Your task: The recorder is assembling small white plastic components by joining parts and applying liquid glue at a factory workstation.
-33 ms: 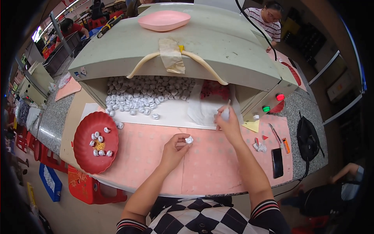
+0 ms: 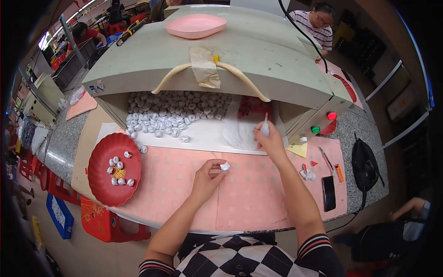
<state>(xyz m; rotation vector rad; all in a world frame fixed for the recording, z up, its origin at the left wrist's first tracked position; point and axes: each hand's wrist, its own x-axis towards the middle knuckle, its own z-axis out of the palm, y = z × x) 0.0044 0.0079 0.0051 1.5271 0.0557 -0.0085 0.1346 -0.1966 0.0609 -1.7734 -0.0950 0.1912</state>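
My left hand [image 2: 206, 179] pinches a small white wrapped piece [image 2: 225, 166] just above the pink mat [image 2: 249, 189]. Further right, my right hand [image 2: 271, 142] grips a small white squeeze bottle [image 2: 265, 128] with its tip pointing up, near the white cloth at the mouth of the machine. At my left stands a red plate [image 2: 104, 184] with several white pieces on it. A heap of the same white pieces [image 2: 175, 111] fills the machine's opening and spills onto the white sheet.
The grey-green machine [image 2: 240, 55] spans the back, with a pink dish [image 2: 196, 25] on top. A black phone [image 2: 328, 193], an orange cutter [image 2: 339, 173] and a black bag [image 2: 367, 166] lie at the right. A red stool [image 2: 108, 224] is below the plate. Another person [image 2: 319, 21] sits behind.
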